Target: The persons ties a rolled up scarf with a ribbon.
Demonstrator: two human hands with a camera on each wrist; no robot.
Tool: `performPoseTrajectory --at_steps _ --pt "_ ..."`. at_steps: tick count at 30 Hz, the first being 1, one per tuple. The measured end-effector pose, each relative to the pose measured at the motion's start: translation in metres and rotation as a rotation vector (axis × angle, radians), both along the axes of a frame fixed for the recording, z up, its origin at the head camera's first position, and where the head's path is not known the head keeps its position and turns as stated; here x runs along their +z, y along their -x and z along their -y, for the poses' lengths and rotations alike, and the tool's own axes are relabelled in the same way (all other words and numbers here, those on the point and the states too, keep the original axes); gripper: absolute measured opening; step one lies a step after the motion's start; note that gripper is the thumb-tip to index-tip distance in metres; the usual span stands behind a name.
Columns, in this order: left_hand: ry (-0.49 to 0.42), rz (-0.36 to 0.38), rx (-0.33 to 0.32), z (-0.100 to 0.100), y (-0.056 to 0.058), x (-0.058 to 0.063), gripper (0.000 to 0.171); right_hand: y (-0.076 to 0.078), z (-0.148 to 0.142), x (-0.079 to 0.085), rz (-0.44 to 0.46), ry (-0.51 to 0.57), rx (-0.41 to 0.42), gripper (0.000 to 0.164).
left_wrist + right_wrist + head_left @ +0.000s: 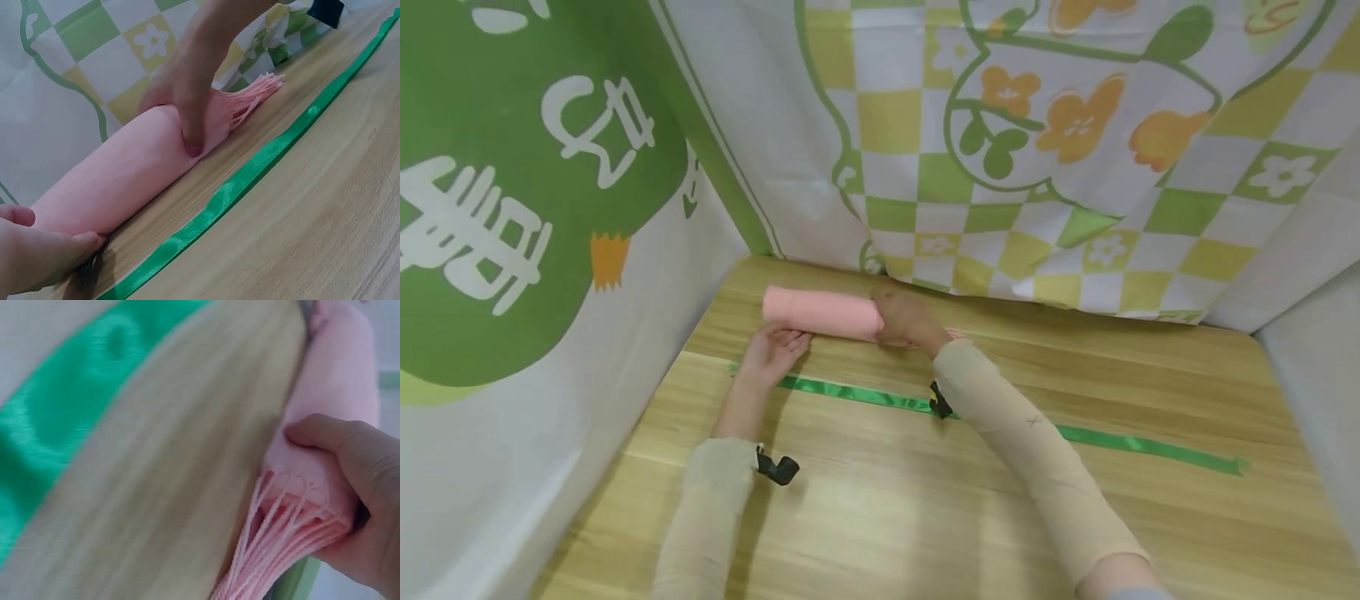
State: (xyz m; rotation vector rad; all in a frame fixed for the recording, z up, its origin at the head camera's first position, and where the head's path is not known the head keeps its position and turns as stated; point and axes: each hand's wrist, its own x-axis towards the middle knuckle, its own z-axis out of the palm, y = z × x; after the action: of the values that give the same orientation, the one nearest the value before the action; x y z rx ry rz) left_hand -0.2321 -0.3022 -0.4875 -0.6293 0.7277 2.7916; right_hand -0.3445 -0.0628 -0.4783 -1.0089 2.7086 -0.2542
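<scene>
A rolled-up pink scarf with a fringe of strands at its right end lies near the back of the wooden table. My right hand grips the fringed end; in the right wrist view the thumb lies across the roll. My left hand is at the near side of the roll's left end. Its fairly straight fingers touch the roll's lower edge, as the left wrist view shows beside the pink cloth. The undersides of both the roll and the left fingertips are hidden.
A green ribbon runs across the wooden table in front of the scarf. Behind it hangs a checked, flower-printed cloth reaching the table's back edge. A white and green printed sheet stands along the left side.
</scene>
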Motion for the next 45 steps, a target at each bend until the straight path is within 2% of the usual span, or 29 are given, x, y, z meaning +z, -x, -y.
performPoseTrajectory --at_steps 2,6,10,15,19,22,31,34,37,42,45 --pt "0.01 0.025 0.022 -0.003 0.0 0.0 0.066 -0.006 0.0 -0.003 -0.053 0.01 0.001 0.07" --pt "0.022 0.061 0.074 -0.01 0.001 -0.002 0.069 -0.016 -0.002 -0.008 -0.152 0.056 0.011 0.062" --pt "0.012 0.075 0.098 -0.015 -0.001 -0.006 0.068 -0.025 -0.006 -0.01 -0.234 0.058 0.0 0.054" --pt "-0.028 0.016 0.151 -0.021 -0.013 -0.004 0.049 -0.035 -0.014 -0.003 -0.318 0.133 -0.001 0.053" --pt "-0.085 -0.085 0.174 -0.025 -0.021 -0.002 0.028 -0.043 -0.02 0.006 -0.395 0.218 0.014 0.053" --pt "-0.135 -0.178 0.181 -0.029 -0.023 -0.002 0.023 -0.052 -0.023 0.015 -0.424 0.263 0.03 0.052" --pt "-0.182 -0.596 0.136 -0.038 -0.021 -0.006 0.047 -0.075 -0.025 0.043 -0.476 0.339 0.059 0.052" --pt "-0.22 -0.684 0.125 -0.041 -0.022 0.001 0.051 -0.082 -0.026 0.05 -0.481 0.353 0.07 0.053" --pt "-0.23 -0.75 0.103 -0.044 -0.024 0.013 0.053 -0.088 -0.029 0.055 -0.487 0.386 0.077 0.054" --pt "-0.205 -0.833 0.088 -0.05 -0.024 0.032 0.046 -0.095 -0.038 0.066 -0.501 0.44 0.069 0.053" --pt "-0.187 -0.852 0.105 -0.057 -0.026 0.043 0.04 -0.099 -0.046 0.074 -0.469 0.465 0.073 0.054"
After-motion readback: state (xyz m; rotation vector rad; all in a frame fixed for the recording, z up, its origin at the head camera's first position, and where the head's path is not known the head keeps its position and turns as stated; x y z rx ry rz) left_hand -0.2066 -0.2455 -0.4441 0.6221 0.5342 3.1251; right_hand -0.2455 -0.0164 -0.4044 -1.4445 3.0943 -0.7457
